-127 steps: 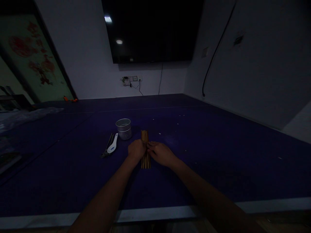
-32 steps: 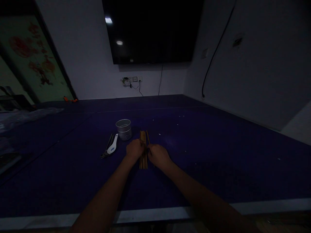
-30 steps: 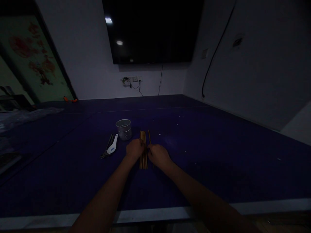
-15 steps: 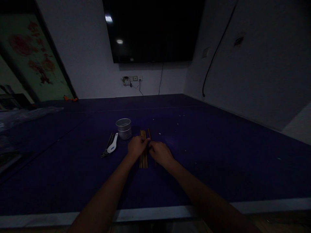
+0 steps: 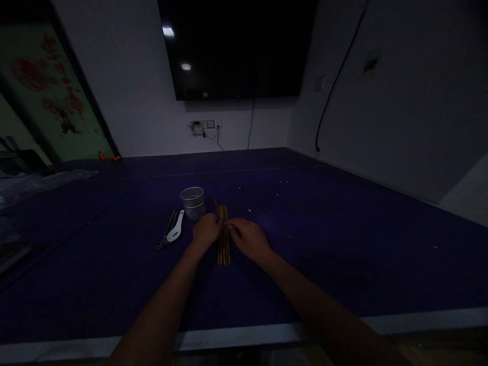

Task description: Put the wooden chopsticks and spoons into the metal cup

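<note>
A bundle of brown wooden chopsticks lies lengthwise on the dark blue table. My left hand is closed at the bundle's left side and pinches one chopstick whose far end tilts up to the left. On the right side, my right hand has its fingers curled onto the middle of the bundle. The hands hide the bundle's middle.
A small metal cup stands just beyond my left hand. To its left lie a white spoon and dark utensils. Crumpled plastic lies at the far left. The table's pale front edge is near me. The room is dim.
A single chopstick that my right hand had drawn off to the right of the bundle now sits at the left, tilted, in my left hand. Both hands stay on the bundle.
</note>
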Demonstrator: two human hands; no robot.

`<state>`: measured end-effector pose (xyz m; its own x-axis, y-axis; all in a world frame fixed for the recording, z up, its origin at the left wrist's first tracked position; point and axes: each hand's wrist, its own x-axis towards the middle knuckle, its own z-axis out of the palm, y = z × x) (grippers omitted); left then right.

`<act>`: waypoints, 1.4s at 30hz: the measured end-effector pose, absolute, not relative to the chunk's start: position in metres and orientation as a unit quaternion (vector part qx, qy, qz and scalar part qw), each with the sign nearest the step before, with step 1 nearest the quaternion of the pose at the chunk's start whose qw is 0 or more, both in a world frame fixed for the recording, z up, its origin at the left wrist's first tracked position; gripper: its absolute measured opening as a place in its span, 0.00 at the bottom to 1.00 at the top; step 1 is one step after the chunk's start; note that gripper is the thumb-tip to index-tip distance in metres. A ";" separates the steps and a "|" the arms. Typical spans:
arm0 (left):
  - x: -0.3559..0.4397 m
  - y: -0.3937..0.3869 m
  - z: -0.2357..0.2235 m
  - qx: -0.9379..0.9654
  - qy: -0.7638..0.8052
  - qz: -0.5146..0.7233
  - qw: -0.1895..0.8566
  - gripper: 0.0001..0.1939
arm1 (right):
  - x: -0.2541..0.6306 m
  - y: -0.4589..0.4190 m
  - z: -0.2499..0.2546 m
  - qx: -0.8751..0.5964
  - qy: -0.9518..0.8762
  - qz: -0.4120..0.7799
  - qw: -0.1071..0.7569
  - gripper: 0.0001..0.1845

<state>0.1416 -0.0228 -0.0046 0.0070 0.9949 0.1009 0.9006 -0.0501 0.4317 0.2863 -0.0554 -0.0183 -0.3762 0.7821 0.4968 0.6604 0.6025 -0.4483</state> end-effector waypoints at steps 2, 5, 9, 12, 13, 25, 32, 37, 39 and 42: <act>0.139 -0.027 0.001 0.704 0.697 0.109 0.075 0.21 | 0.288 -0.056 -0.017 -0.448 -0.824 0.084 0.336 0.14; 0.138 -0.030 0.004 0.715 0.696 0.034 0.062 0.23 | 0.289 -0.057 -0.017 -0.468 -0.827 0.071 0.305 0.14; 0.137 -0.028 0.001 0.710 0.702 -0.007 0.059 0.23 | 0.289 -0.056 -0.018 -0.481 -0.828 0.059 0.282 0.14; 0.137 -0.026 -0.002 0.714 0.698 -0.013 0.050 0.22 | 0.289 -0.055 -0.019 -0.482 -0.831 0.059 0.273 0.15; 0.137 -0.026 -0.003 0.719 0.693 -0.013 0.045 0.22 | 0.289 -0.055 -0.019 -0.483 -0.831 0.060 0.270 0.15; 0.138 -0.026 -0.004 0.731 0.682 -0.029 0.016 0.23 | 0.289 -0.056 -0.018 -0.482 -0.837 0.063 0.252 0.15; 0.139 -0.027 -0.005 0.729 0.684 -0.004 0.023 0.22 | 0.290 -0.053 -0.020 -0.502 -0.838 0.042 0.211 0.14; 0.139 -0.029 -0.003 0.722 0.691 0.005 0.014 0.21 | 0.291 -0.050 -0.025 -0.451 -0.865 0.044 0.215 0.13; 0.139 -0.029 -0.003 0.721 0.692 0.007 0.017 0.21 | 0.291 -0.049 -0.027 -0.429 -0.875 0.054 0.218 0.13; 0.139 -0.028 -0.004 0.729 0.684 0.008 0.016 0.21 | 0.291 -0.048 -0.029 -0.405 -0.885 0.063 0.223 0.12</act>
<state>0.1387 -0.0283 -0.0037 0.0640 0.9979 -0.0103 0.9974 -0.0636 0.0344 0.2913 -0.0479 -0.0293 -0.5727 0.7444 0.3432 0.6885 0.6641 -0.2915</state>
